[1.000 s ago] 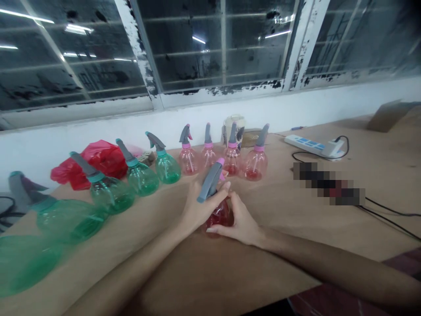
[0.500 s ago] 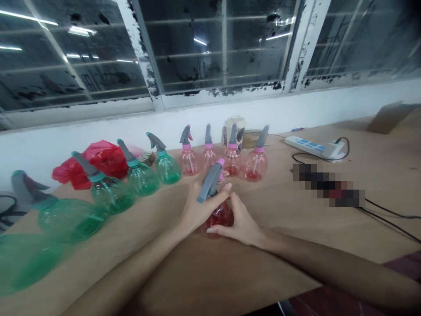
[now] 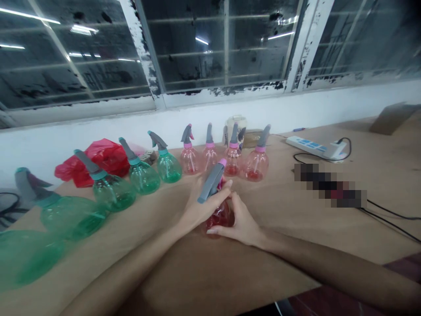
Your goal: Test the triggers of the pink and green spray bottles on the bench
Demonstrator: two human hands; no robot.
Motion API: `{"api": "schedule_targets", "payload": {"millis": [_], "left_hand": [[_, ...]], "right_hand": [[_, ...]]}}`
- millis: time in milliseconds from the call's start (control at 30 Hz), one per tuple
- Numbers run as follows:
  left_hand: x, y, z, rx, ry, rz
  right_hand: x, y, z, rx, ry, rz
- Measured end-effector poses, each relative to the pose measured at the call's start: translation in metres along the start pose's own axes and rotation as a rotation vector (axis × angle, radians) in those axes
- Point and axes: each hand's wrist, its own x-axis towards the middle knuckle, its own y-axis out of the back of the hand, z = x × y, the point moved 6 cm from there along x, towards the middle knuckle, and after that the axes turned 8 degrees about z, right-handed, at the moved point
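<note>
A red spray bottle (image 3: 221, 216) with a grey trigger head and pink tip stands on the table in front of me. My left hand (image 3: 203, 199) is closed around its neck, just below the grey head; some of its fingers are hidden behind the bottle. Around the lower body, my right hand (image 3: 243, 219) grips from the right side, thumb across the front. Behind them stand several pink spray bottles (image 3: 255, 166) with a little red liquid inside. Several green spray bottles (image 3: 144, 177) line up to the left, the nearest one cut off by the frame edge.
Against the wall lies a red plastic bag (image 3: 105, 160). A white carton (image 3: 237, 127) sits behind the pink bottles. At right are a power strip (image 3: 312, 147) with a plugged cord, a blurred-out object (image 3: 329, 184) and a cardboard piece (image 3: 391, 118). Windows rise behind.
The view has shifted very slightly. Both hands keep their hold on the red spray bottle, and a bit more of its pink trigger shows beside the left fingers.
</note>
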Motion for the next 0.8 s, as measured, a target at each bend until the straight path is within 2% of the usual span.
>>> {"api": "schedule_targets", "payload": {"millis": [300,500,800], "left_hand": [[-0.0012,0.0012,0.0042,-0.029,-0.007,-0.01],[-0.0031,0.0005,-0.002,0.011,-0.035,0.014],[-0.0034,0.0,-0.0014,-0.016,-0.039,0.016]], "right_hand": [[0.0014,0.0013,-0.0002,-0.001,-0.008,0.01],[0.003,0.0023,-0.0033,-0.004,0.072,-0.005],[0.0018,0.0024,-0.0002,-0.008,0.014,0.002]]}}
